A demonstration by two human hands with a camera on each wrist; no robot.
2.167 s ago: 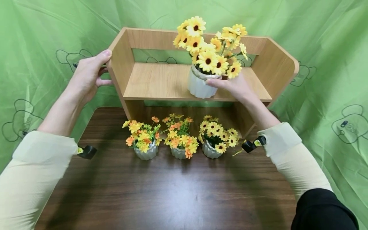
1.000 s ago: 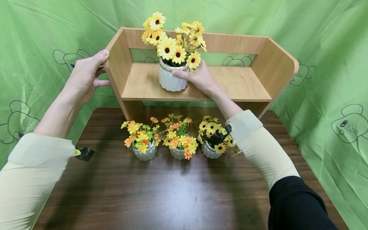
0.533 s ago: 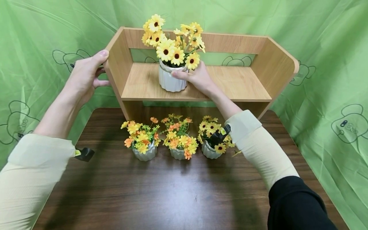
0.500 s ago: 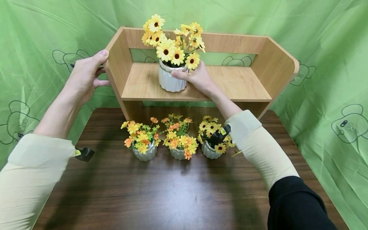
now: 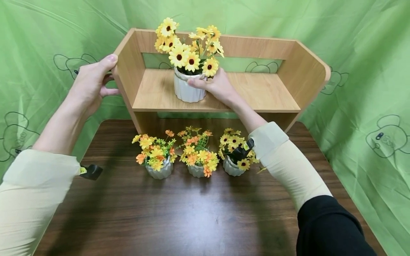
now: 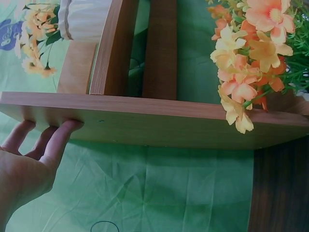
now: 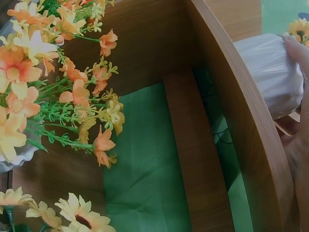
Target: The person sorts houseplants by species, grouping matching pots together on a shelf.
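Green fabric (image 5: 256, 16) backs the shelf unit (image 5: 304, 69). Sunflower pot (image 5: 189, 88) has shifted left along the upper board (image 5: 262, 92); positioning appears nearly complete. Right hand (image 5: 221, 87) grips it; left hand (image 5: 91, 81) braces the side panel (image 5: 129, 69).

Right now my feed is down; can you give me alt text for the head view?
The right hand holds a white pot of yellow flowers at the left of the upper board of a wooden rack; the left hand touches its left side. Below, three more flower pots stand in a row on a dark table, green cloth behind.
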